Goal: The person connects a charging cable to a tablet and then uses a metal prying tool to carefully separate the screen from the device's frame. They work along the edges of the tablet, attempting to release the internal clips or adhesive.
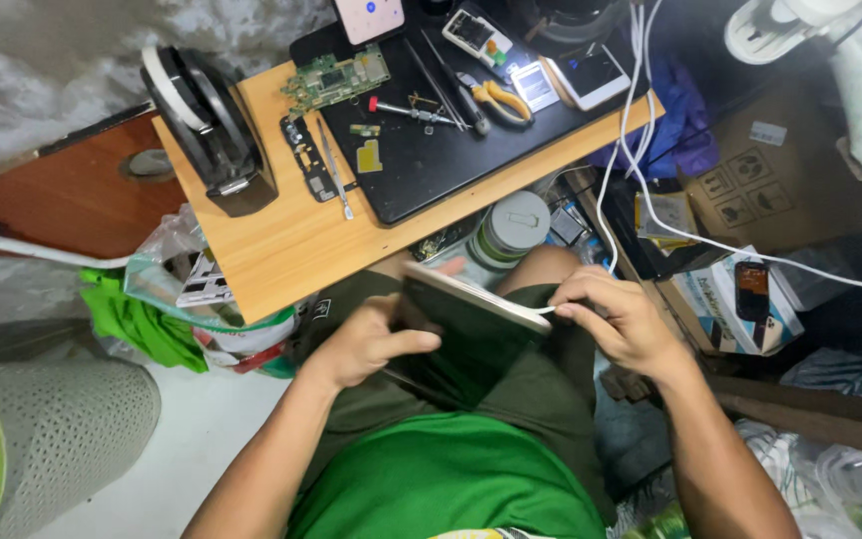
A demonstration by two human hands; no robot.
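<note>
My left hand (pixel 366 344) grips a dark phone with a pale frame (pixel 461 319) from its left side, held over my lap. At the phone's right edge, my right hand (pixel 626 324) pinches a white cable end (pixel 548 310), touching the frame. Both hands sit below the front edge of a small wooden table (pixel 281 250). On that table's black mat (pixel 431 160) lie a green circuit board (pixel 336 78), a red-handled screwdriver (pixel 406 110), yellow-handled pliers (pixel 496 100) and tweezers (pixel 333 180).
A black fan (pixel 207 125) stands at the table's left. Other phones (pixel 591 72) lie at the back. White cables (pixel 641 130) hang at the right past cardboard boxes (pixel 740 294). A jar with a white lid (pixel 511 230) stands under the table; bags (pixel 177 299) sit left.
</note>
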